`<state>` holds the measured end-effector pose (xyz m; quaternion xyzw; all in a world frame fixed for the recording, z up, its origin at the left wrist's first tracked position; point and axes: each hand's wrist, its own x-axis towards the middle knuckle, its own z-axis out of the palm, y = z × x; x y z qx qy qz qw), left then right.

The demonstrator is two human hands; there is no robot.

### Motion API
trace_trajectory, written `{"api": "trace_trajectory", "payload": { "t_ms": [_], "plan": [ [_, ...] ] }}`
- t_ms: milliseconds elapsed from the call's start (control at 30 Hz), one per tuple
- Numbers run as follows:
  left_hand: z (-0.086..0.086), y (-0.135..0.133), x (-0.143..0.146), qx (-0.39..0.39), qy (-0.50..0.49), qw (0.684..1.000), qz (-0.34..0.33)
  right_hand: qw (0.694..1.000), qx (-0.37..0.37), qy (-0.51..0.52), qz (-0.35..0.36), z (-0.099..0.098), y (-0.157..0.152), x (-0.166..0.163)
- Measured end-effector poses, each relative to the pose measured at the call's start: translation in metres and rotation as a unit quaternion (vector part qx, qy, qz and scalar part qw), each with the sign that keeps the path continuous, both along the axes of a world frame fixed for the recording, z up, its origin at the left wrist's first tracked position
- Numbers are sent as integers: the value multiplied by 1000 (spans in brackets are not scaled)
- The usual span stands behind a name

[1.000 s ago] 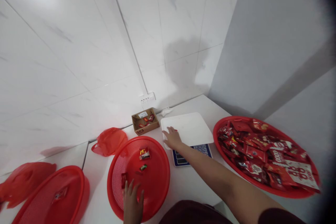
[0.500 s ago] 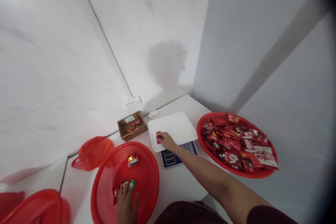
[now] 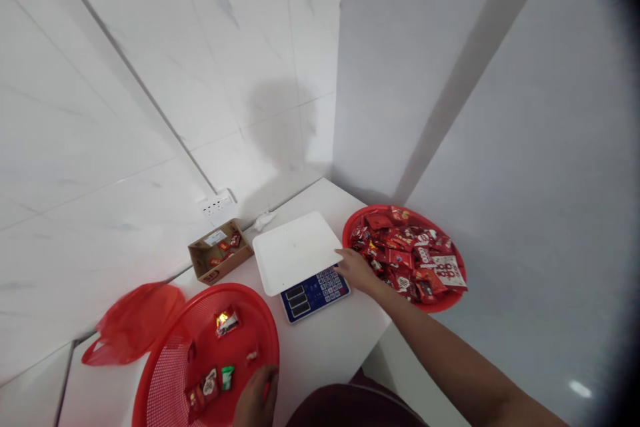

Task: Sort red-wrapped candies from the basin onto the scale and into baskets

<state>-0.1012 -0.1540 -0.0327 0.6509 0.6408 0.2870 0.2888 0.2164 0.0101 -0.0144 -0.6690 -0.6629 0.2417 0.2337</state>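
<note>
My right hand [image 3: 356,270] is at the near right corner of a white tray [image 3: 295,247], fingers stretched out. Its fingertips meet the corner of the tray, above the keypad of the blue digital scale [image 3: 315,293], and nothing shows in the hand. Low in the view, my left hand [image 3: 256,397] is by the right rim of a red plastic basket [image 3: 273,327]. Its thumb and fingers are bent but apart, with red showing between them. The basket holds a gold-and-white packet [image 3: 227,322], a green-wrapped sweet [image 3: 227,377], red packets [image 3: 203,392] and a small blurred packet [image 3: 253,355].
A red basket heaped with red snack packets [image 3: 405,257] stands right of the scale. Behind the first basket is a cardboard box [image 3: 220,253] with a few red packets. A red plastic bag [image 3: 135,323] lies to the left. A wall socket [image 3: 217,205] is above the table.
My right hand has left the tray's surface for its right corner, and the red packet is off the tray. My left hand has moved right to the basket's rim. A small packet shows inside the basket.
</note>
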Motion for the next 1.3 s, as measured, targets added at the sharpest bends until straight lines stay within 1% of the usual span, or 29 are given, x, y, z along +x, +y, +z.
{"api": "trace_trajectory", "payload": {
  "t_ms": [67, 133, 200, 267, 333, 400, 433, 467, 500, 567, 633, 700, 767, 833, 900, 967, 1100, 1300],
  "plan": [
    [2, 4, -1, -16, 11, 1000, -25, 998, -44, -30, -19, -10, -12, 38],
    [5, 9, -3, -39, 26, 997, -55, 996, -68, -19, -45, -14, -22, 64],
    [7, 14, -3, -53, 41, 995, -75, 994, -73, -7, -77, -14, -26, 82],
    [8, 18, -2, -53, 54, 994, -81, 992, -66, -4, -111, -11, -26, 95],
    [8, 20, 0, -48, 62, 993, -87, 985, -41, 46, -158, -7, -23, 105],
    [6, 20, 0, -49, 66, 992, -97, 971, -14, 140, -195, -4, -23, 114],
    [5, 19, 0, -51, 67, 991, -100, 965, -12, 177, -194, -3, -25, 118],
    [4, 19, -1, -51, 68, 991, -102, 966, -25, 190, -174, -3, -28, 121],
    [3, 18, -2, -50, 68, 991, -105, 974, -55, 171, -139, -2, -32, 124],
    [2, 17, -2, -45, 66, 991, -106, 986, -135, 63, -69, -2, -43, 125],
    [4, 17, -1, -42, 63, 992, -103, 979, -191, -65, -26, -4, -51, 121],
    [9, 17, 2, -42, 60, 993, -95, 967, -200, -160, -16, -8, -55, 111],
    [14, 18, 7, -44, 60, 993, -87, 961, -183, -207, -16, -13, -53, 101],
    [18, 19, 11, -49, 63, 994, -80, 967, -159, -199, -29, -18, -47, 93],
    [19, 19, 13, -53, 66, 994, -73, 978, -139, -146, -53, -22, -40, 92],
    [17, 18, 12, -49, 63, 995, -68, 983, -134, -90, -87, -24, -34, 96],
    [12, 17, 7, -35, 52, 996, -66, 981, -126, -40, -141, -23, -29, 109],
    [14, 16, 0, -48, 60, 993, -86, 974, -80, 48, -207, -16, -30, 119]
  ]
}}
